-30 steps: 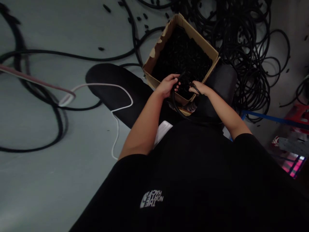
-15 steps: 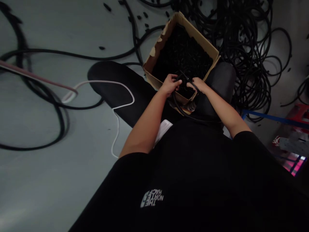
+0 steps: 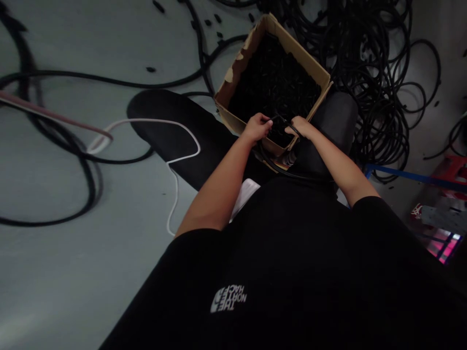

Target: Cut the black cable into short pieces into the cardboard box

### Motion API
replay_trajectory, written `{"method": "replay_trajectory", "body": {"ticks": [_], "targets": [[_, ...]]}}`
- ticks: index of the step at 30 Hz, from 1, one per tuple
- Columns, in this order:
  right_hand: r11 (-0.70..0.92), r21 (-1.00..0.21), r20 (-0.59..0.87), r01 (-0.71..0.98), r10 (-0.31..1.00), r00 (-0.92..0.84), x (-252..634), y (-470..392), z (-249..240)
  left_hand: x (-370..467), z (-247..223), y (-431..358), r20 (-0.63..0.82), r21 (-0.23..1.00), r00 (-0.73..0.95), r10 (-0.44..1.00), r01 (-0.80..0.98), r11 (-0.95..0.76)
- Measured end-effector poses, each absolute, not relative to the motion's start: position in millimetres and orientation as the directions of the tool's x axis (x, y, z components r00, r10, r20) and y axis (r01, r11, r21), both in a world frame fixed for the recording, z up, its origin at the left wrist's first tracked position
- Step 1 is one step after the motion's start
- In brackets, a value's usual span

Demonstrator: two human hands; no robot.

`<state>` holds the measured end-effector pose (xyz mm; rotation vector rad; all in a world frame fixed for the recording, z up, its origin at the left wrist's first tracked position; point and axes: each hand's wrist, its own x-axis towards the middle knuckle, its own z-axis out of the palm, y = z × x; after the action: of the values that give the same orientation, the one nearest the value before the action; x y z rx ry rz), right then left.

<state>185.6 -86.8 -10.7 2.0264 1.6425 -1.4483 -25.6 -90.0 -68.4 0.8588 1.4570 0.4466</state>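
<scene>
Gripping with thumb and fingertips of the left hand (image 3: 257,128), pinched nearly closed on a thin dark piece (image 3: 275,116). Curled in with the fingers of the right hand (image 3: 302,127), apparently closed on a curved dark item (image 3: 292,127); cord or handle, cannot tell. Both just above the near corner of the cardboard box (image 3: 301,53), at upper centre of the frame, above a mass of small black pieces (image 3: 273,73).

Likeliest to go wrong: losing the pinch, with so little in the fingertips, and dropping the dark piece into the box. Hard to pick out again there, being black on black in dim light. Could also scrape knuckles on the box edge, or tip the box by leaning on the near corner.

Just below the hands, bowed across toward the right knee, a black cord (image 3: 302,177). Could catch on a forearm or spring back from its bend. Draped over the left leg (image 3: 175,121), a white cord (image 3: 160,120), easily snagged by shifting the knee. At upper right, a tangled heap of black cords (image 3: 353,58); might drag or knot if pulled. Scattered at upper left on the floor (image 3: 109,272), loose bits (image 3: 151,69), easily overlooked or stepped on.
</scene>
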Motion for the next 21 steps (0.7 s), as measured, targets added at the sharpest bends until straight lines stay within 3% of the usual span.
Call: {"method": "replay_trajectory", "body": {"ticks": [8, 14, 21], "targets": [[-0.52, -0.53, -0.777, 0.669, 0.613, -0.139, 186, -91, -13, -32, -73, -84, -0.641, 0.761, 0.151, 0.752, 0.0, 0.649], [-0.42, -0.562, -0.75, 0.712, 0.622, -0.226, 183, -91, -15, -35, -78, -87, -0.624, 0.781, 0.21, 0.753, 0.161, 0.603], [-0.468, -0.5, -0.776, 0.729, 0.616, -0.137, 188, -91, -18, -37, -85, -84, -0.591, 0.805, 0.198, 0.782, 0.217, 0.553]]}}
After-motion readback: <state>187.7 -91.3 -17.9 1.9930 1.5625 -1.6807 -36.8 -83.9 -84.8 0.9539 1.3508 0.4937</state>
